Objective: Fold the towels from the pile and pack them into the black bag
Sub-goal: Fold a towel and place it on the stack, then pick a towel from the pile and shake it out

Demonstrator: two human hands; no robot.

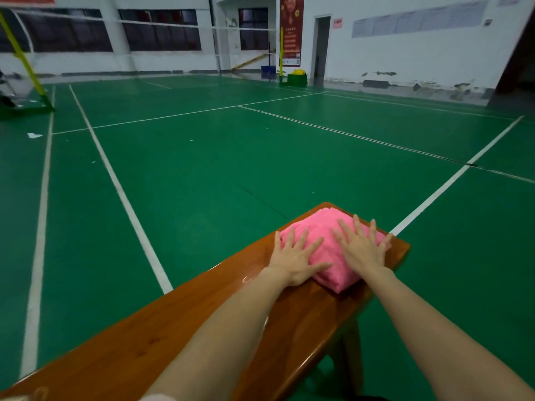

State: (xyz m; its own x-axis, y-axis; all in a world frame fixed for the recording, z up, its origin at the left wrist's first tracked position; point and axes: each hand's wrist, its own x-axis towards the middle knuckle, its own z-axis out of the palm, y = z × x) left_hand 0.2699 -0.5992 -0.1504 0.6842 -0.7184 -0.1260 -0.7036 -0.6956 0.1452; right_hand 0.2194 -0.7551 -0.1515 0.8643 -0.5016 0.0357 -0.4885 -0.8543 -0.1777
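With the folded pink terry towel [330, 250] at the wooden worktop's [202, 308] far end, left hand [295, 256] and right hand [362, 247] press flat, grip released; smooth outward, keep edges square.

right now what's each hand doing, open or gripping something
Left hand: open, fingers spread, pressing flat on the folded pink towel.
Right hand: open, fingers spread, pressing flat on the same towel.

Plain pink towel [327, 244] showing, glossy orange-brown wooden bench [179, 322] showing, green court floor [231, 157] carrying white lines
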